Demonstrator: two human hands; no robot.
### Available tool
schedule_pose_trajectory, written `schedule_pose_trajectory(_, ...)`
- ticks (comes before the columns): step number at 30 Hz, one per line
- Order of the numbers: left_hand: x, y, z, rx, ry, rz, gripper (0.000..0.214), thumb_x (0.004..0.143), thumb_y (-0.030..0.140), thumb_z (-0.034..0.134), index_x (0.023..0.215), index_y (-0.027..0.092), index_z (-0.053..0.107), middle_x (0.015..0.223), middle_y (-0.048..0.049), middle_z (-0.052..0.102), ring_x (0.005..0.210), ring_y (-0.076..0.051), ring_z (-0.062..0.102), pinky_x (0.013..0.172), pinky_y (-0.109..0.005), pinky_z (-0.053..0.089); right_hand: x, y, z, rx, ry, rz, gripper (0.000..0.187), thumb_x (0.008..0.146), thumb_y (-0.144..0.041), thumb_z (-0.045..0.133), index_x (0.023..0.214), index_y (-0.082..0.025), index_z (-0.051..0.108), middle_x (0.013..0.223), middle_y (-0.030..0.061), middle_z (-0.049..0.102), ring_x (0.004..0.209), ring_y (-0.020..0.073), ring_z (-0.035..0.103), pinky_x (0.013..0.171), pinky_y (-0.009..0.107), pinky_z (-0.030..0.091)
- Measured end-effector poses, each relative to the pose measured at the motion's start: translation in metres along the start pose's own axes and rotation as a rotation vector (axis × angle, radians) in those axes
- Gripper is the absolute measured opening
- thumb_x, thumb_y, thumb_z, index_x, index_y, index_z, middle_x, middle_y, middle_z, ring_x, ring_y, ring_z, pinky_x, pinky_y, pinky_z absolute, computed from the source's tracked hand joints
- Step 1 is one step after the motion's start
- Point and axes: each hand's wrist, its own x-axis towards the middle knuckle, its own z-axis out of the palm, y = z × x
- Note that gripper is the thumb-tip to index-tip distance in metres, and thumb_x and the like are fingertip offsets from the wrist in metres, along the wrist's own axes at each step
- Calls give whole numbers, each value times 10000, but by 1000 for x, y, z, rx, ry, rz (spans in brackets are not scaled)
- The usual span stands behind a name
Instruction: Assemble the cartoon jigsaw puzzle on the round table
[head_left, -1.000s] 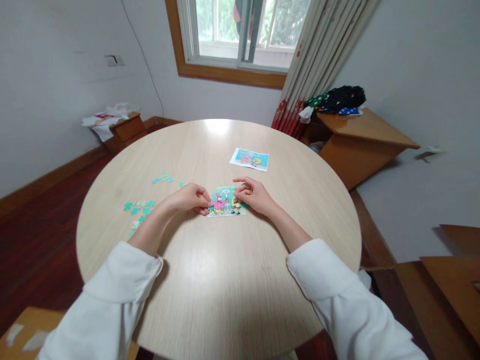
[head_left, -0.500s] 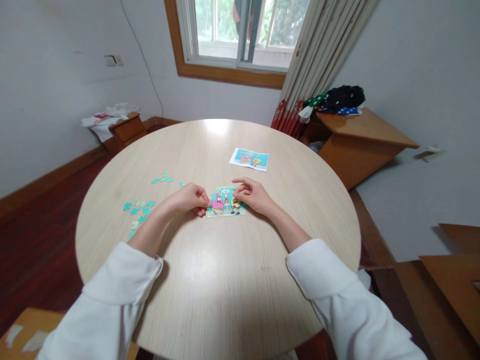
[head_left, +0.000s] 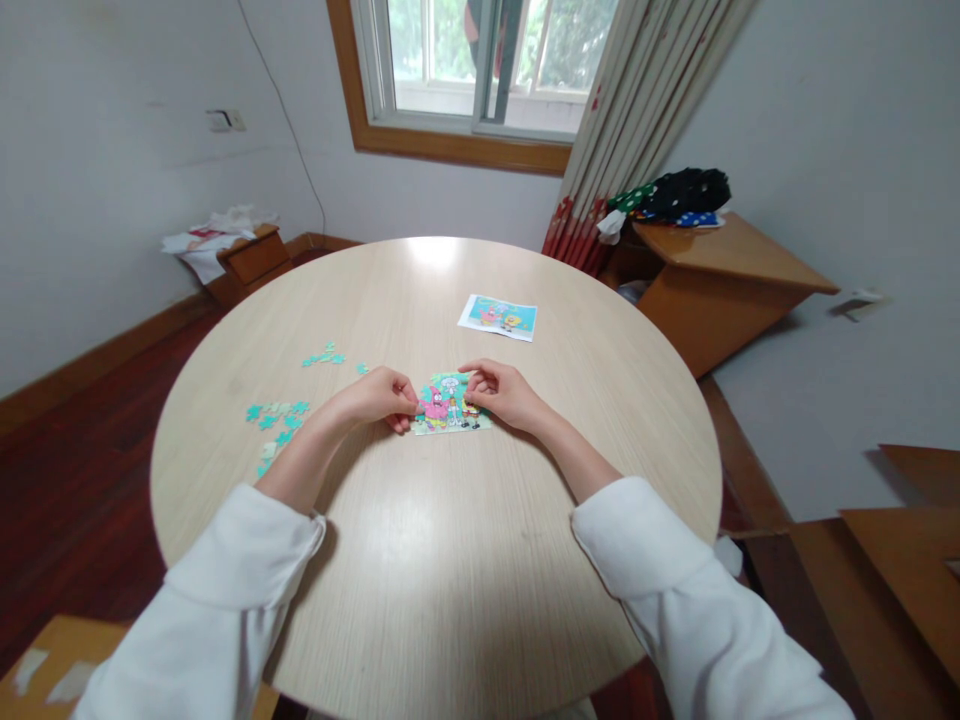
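A round, pale wood-grain counter (head_left: 420, 590) carries everything here, and on its clock white cloth sleeves (head_left: 217, 560) come in from seven and five. The left forearm (head_left: 311, 435) reaches past its nine o'clock side. A white-edged paper sheet (head_left: 499, 318), printed with cartoon figures on blue, lies near one o'clock. Close to the centre, a little toward twelve, lies the flat, part-built jigsaw (head_left: 446, 412) with pink and yellow figures. The left hand (head_left: 382, 395) is at the jigsaw's nine o'clock edge, its grip drawn in small; the right hand (head_left: 502, 392) curls over the three o'clock side, fingertips at the yellow figure. For either grip, I cannot tell whether it is closed on a piece or simply resting there. Uneven pressure from the two sides could buckle the joined picture or pop a tab loose, and a piece forced at a wrong angle could bend. Toward nine to ten lies a teal and pale-green cluster of loose pieces (head_left: 268, 423), which a dropped forearm could scatter. A smaller teal cluster (head_left: 337, 358) sits near ten-thirty, and one lone teal piece (head_left: 363, 368), near eleven, could be knocked by the left knuckles.
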Motion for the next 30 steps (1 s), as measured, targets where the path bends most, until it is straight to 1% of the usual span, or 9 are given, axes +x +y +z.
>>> schedule_pose_trajectory(6,-1,3,2,44,25,-20,160,575,161,733,540,148,577,458,-23,612,426,-126,576,452,-225,474,-1,-1,1,-18,2,9,325,643,-186,669,962,-163,610,684,-44,577,581,74,551,583,221,466)
schedule_pose_trajectory(11,-3,6,6,77,47,-27,164,585,130,707,519,152,559,448,-20,601,415,-123,563,436,-220,452,-1,-1,1,-29,-2,8,309,650,-186,662,955,-158,615,681,-41,571,583,78,543,589,228,465)
schedule_pose_trajectory(20,-9,15,12,206,57,-50,191,611,47,622,500,157,513,397,25,550,394,-95,535,421,-187,433,0,0,1,-23,-2,13,311,650,-178,661,957,-159,619,681,-41,572,584,77,547,581,222,466)
schedule_pose_trajectory(25,-7,14,10,272,67,-45,188,616,76,640,501,157,516,372,37,517,367,-86,500,395,-184,405,0,1,0,-12,-1,10,310,643,-189,671,949,-165,624,681,-40,580,581,79,550,579,224,464)
schedule_pose_trajectory(30,-6,12,7,276,58,-31,183,600,127,687,516,154,527,391,33,529,372,-80,489,395,-187,397,1,0,-2,61,34,20,342,615,-218,697,943,-163,621,679,-39,591,576,82,558,583,232,464)
